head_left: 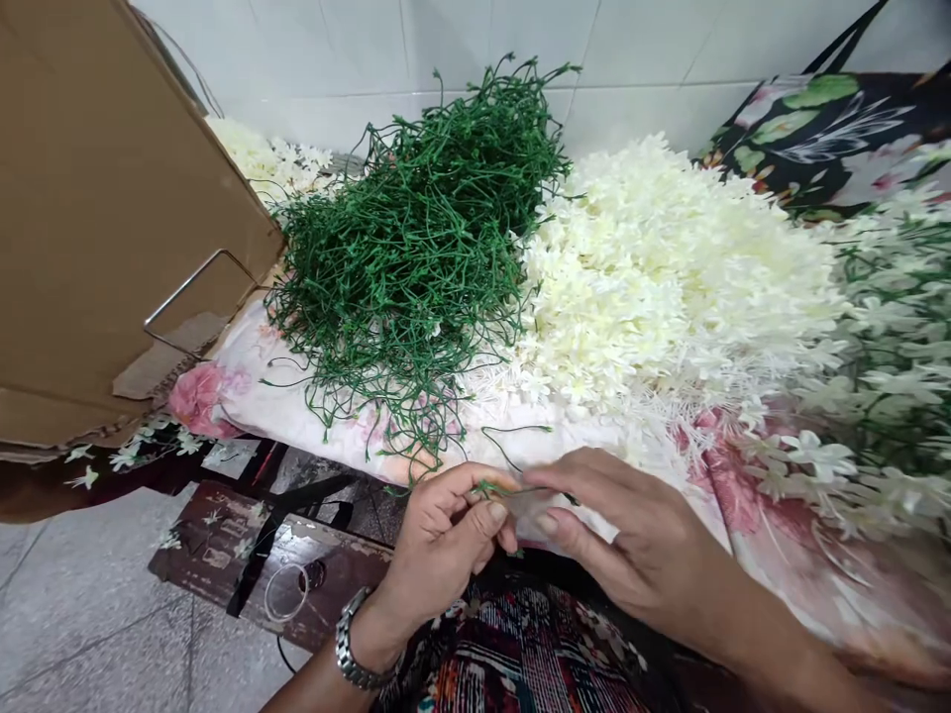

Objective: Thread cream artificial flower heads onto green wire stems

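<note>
1. While the left hand (442,540) pinches a green stem (486,488) in the head view, the right hand (643,530) is just beside it, slightly blurred.
2. Left fingers: thumb and forefinger together, clamped on the stem near its forked tip. Good spot; a light pinch should hold it without crushing the prongs.
3. Right fingers: thumb and forefinger tips apart. Thin part of stem runs toward the forefinger; can't tell if any right finger grips it.
4. Stem location: between the two hands, above the lap and near the front edge of the flowered cloth (267,401).
5. Step in hand looks like fine fingertip work on one stem. To do it well: steady the left pinch, turn the forked tip into sight, move the right fingertips gently.
6. Green pile (423,238) sits behind the hands on the cloth, badly tangled. Best to draw stems singly from the loose front edge; a yank would probably drag others along.
7. White flowers (669,287) heaped right of the green pile, touching it. Petals look soft, so best not to lean the right forearm on them.
8. Cardboard box (89,198) stands at left; bench (346,560) lower left, clear round thing (286,592) on it. Elbow room looks tighter on the box side.
</note>
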Demonstrator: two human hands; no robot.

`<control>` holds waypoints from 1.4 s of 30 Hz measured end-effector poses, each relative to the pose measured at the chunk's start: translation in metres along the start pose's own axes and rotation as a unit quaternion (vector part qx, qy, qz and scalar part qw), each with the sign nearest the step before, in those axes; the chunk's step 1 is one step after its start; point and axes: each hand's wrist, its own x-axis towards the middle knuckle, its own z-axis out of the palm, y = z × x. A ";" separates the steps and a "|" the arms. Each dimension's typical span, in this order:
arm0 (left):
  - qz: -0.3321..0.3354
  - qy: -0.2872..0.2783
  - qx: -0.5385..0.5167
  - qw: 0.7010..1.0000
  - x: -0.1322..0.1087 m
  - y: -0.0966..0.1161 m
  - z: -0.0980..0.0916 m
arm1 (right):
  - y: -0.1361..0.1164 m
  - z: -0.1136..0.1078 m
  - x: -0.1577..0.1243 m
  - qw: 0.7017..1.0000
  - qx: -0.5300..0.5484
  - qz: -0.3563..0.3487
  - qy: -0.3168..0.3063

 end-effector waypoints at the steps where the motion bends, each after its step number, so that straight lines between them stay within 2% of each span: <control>1: 0.007 -0.004 0.007 1.000 0.000 -0.002 0.003 | -0.001 0.001 -0.003 1.000 -0.005 -0.005 0.007; 4: 0.044 -0.004 0.053 0.998 -0.001 -0.005 0.011 | 0.000 0.003 -0.012 0.999 -0.037 -0.004 0.038; 9: 0.129 0.000 0.179 0.975 -0.003 -0.005 0.015 | 0.006 0.001 -0.027 0.996 -0.083 -0.003 0.042; 14: 0.232 0.032 0.310 0.922 -0.011 0.005 0.011 | 0.000 -0.002 -0.036 0.991 -0.126 -0.002 0.043; 15: 0.247 0.027 0.332 0.910 -0.013 0.008 0.012 | -0.002 -0.002 -0.037 0.991 -0.128 -0.003 0.036; 17: 0.274 -0.028 0.389 0.879 -0.015 0.010 0.016 | -0.008 0.000 -0.039 0.991 -0.130 -0.006 0.022; 20: 0.260 -0.096 0.440 0.854 -0.015 0.005 0.023 | -0.014 0.004 -0.041 0.990 -0.137 0.000 0.031; 24: 0.257 -0.088 0.424 0.864 -0.012 -0.006 0.026 | -0.012 0.004 -0.047 0.991 -0.119 0.027 0.057; 28: 0.223 -0.088 0.440 0.865 -0.011 -0.007 0.024 | -0.009 0.001 -0.055 0.993 -0.095 0.047 0.058; 30: 0.214 -0.091 0.471 0.851 -0.012 -0.005 0.026 | -0.009 0.001 -0.058 0.993 -0.097 0.046 0.050; 34: 0.240 -0.111 0.513 0.816 -0.013 0.000 0.032 | -0.013 0.005 -0.057 0.994 -0.110 0.009 0.002; 36: 0.237 -0.119 0.502 0.823 -0.011 -0.002 0.034 | -0.015 0.004 -0.055 0.994 -0.106 0.000 -0.007; 38: 0.207 -0.113 0.469 0.851 -0.008 -0.006 0.034 | -0.013 0.000 -0.052 0.995 -0.101 0.008 0.003; 40: 0.168 -0.095 0.415 0.889 -0.005 -0.011 0.031 | -0.006 -0.009 -0.049 0.991 -0.126 0.016 0.045; 42: 0.130 -0.068 0.346 0.926 -0.004 -0.016 0.026 | 0.006 -0.019 -0.047 0.972 -0.204 0.027 0.115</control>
